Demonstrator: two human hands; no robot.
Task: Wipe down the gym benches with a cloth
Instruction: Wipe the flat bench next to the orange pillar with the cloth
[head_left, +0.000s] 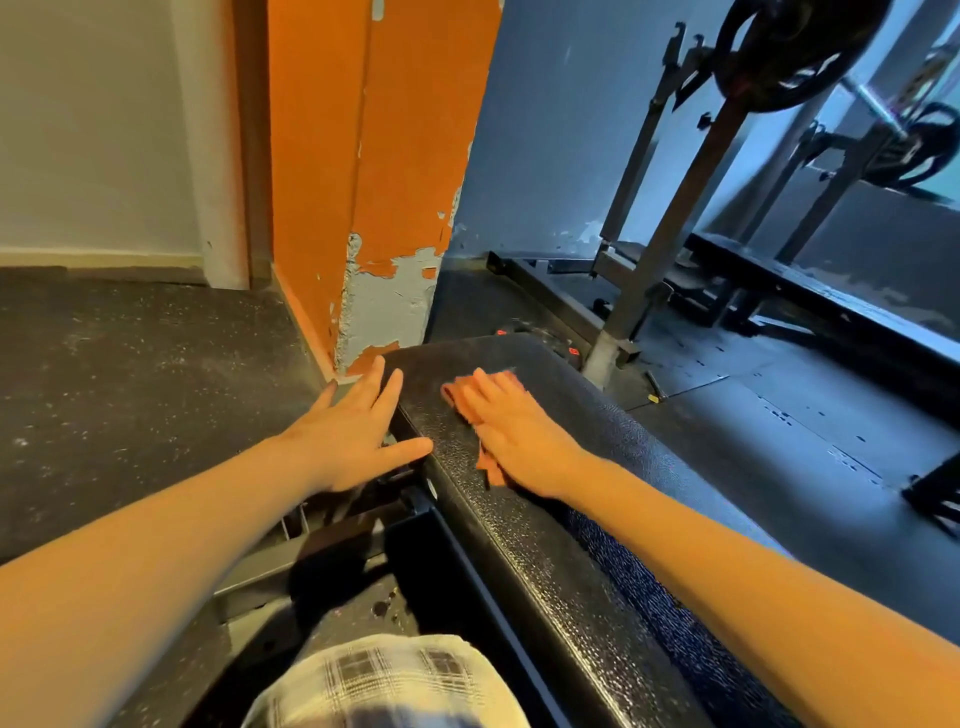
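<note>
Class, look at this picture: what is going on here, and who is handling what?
A person is wiping a black padded bench in a gym. The right hand lies flat on an orange cloth, pressing it onto the far part of the pad. The left hand is open with fingers spread at the bench's left edge, holding nothing. A weight rack stands beyond.

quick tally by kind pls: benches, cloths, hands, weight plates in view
benches: 2, near bench and far bench
cloths: 1, orange cloth
hands: 2, left hand and right hand
weight plates: 2, near plate and far plate
total: 7
</note>
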